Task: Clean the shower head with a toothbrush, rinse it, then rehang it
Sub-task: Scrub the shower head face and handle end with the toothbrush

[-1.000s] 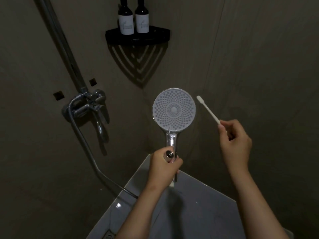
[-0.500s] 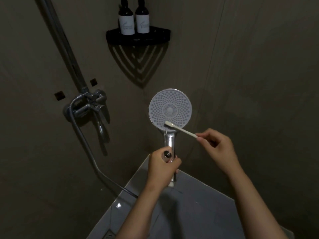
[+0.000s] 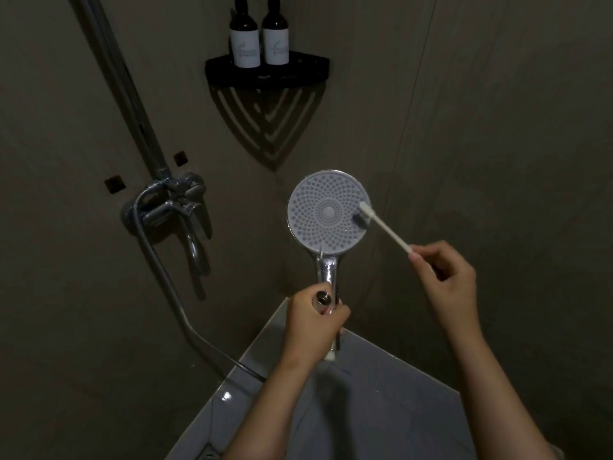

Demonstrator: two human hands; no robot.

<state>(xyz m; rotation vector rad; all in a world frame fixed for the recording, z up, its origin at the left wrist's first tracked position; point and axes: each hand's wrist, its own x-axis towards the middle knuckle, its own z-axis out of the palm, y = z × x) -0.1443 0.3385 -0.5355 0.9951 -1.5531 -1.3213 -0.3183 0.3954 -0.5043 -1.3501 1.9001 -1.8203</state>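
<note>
The round shower head [image 3: 323,212] faces me, its pale nozzle plate held upright in front of the corner. My left hand [image 3: 313,325] grips its chrome handle [image 3: 326,270] from below. My right hand [image 3: 446,282] pinches the end of a white toothbrush [image 3: 386,229]. The brush's head lies on the right edge of the nozzle plate. A metal hose [image 3: 172,293] runs from the wall mixer down to the floor and toward the handle.
A chrome mixer tap [image 3: 175,207] with a riser pipe [image 3: 116,81] is fixed on the left wall. A black corner shelf [image 3: 265,73] high up carries two dark bottles [image 3: 258,34]. Pale floor tiles [image 3: 365,410] lie below my arms, with a drain [image 3: 207,454] at the bottom edge.
The toothbrush head moved from the lower rim of the nozzle plate up to its right edge; before that it was off the plate. My right hand rose. The left hand keeps its grip.
</note>
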